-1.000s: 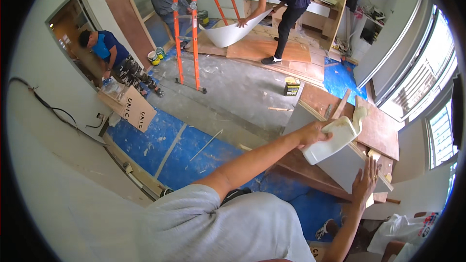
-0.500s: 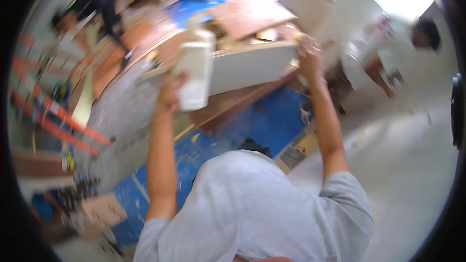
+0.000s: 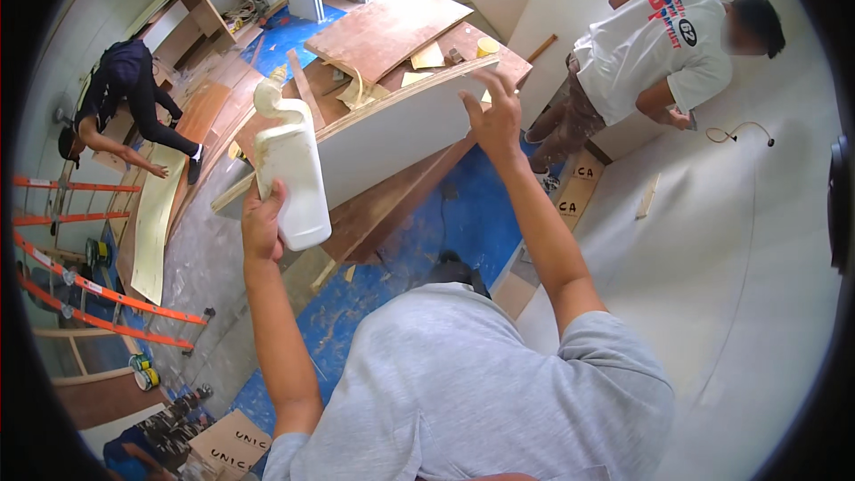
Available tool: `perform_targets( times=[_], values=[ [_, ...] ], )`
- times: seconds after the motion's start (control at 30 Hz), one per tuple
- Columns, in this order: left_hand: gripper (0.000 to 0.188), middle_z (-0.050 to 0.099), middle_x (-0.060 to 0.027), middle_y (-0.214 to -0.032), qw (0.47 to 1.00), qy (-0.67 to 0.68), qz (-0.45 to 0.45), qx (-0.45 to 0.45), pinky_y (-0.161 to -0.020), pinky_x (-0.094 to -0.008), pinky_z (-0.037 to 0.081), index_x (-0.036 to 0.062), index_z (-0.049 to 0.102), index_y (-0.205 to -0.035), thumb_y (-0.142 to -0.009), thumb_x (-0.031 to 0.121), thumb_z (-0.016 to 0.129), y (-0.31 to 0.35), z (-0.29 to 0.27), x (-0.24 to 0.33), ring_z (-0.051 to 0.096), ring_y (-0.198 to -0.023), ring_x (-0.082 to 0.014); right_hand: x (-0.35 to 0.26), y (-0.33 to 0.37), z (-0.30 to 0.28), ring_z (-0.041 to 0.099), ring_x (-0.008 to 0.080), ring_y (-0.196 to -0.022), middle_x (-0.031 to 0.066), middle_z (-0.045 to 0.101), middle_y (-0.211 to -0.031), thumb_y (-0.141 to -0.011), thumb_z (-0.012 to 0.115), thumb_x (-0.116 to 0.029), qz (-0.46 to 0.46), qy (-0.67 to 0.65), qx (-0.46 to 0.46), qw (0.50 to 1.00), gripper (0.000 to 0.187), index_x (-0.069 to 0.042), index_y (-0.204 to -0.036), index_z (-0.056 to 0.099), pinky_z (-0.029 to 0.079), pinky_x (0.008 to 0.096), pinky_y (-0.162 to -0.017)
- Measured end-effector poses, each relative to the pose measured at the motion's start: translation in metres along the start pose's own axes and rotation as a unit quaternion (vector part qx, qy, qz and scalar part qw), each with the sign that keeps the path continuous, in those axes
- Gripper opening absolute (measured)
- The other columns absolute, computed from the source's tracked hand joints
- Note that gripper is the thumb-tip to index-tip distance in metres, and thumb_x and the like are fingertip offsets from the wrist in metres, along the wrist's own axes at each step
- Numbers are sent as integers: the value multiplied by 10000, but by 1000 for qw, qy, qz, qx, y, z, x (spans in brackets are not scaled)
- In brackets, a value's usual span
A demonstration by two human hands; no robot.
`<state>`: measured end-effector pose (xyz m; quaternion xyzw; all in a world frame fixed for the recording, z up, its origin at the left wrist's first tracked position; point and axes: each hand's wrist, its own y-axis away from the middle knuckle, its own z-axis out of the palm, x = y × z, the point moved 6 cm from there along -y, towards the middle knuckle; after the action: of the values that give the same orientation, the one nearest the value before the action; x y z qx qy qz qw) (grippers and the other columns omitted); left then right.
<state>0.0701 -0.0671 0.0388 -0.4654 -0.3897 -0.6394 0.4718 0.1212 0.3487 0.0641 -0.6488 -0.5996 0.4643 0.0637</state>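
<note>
My left hand (image 3: 264, 224) is closed around a white plastic bottle (image 3: 298, 180) with a bent neck and a stained, yellowish nozzle pointing up. Behind the bottle, a long board with a light grey face (image 3: 392, 129) and a raw wooden edge stands on its side, slanting up to the right. By that board's right end is my right hand (image 3: 496, 116), fingers spread and nothing held. Whether its fingertips touch the edge cannot be made out.
Wooden sheets (image 3: 392, 31) and offcuts lie behind the board. An orange ladder (image 3: 116, 294) is at left. One person (image 3: 134, 98) bends over a pale strip (image 3: 158, 223); another person in a white shirt (image 3: 655, 44) stands at right. Blue sheeting (image 3: 481, 205) covers floor.
The view has swung, so the scene sits further left. My right hand has gone from gripping the board's end to spread fingers. The bottle stays in my left hand.
</note>
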Motion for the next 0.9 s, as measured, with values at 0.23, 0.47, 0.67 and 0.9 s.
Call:
perform_targets(
  times=[0.23, 0.47, 0.67, 0.9],
  values=[
    [475, 681, -59, -1259, 1000, -8, -1, 2, -948, -338, 542, 37, 565, -1415, -1013, 251, 702, -2, -4, -4, 667, -1090, -171, -4, 2, 21, 344, 225, -1538, 20, 431, -1635, -946, 707, -380, -125, 167, -133, 969, 684, -199, -1559, 465, 192, 488, -1256],
    [478, 678, -60, -1263, 1000, -7, 2, 0, -946, -339, 545, 36, 561, -1417, -1013, 249, 703, -1, 1, 2, 667, -1103, -173, 63, -37, -17, 583, 217, -1333, 27, 644, -1425, -948, 658, -227, -87, 236, 20, 968, 425, -175, -1370, 657, 362, 452, -1158],
    [482, 678, -55, -1258, 1000, 1, 4, -14, -941, -336, 544, 40, 567, -1414, -1008, 259, 709, -4, 0, -1, 663, -1098, -164, 140, -65, -39, 737, 223, -957, 124, 775, -1074, -934, 711, -153, 125, -114, 73, 983, 214, -67, -1117, 779, 561, 331, -810],
    [484, 680, -49, -1254, 1000, -16, -5, 4, -941, -331, 537, 52, 571, -1413, -1006, 272, 713, -2, -5, -1, 659, -1088, -162, 129, -107, -18, 644, 128, -830, 53, 741, -942, -894, 796, -242, 141, -136, -258, 946, 253, -52, -1063, 790, 523, 300, -746]
  ],
)
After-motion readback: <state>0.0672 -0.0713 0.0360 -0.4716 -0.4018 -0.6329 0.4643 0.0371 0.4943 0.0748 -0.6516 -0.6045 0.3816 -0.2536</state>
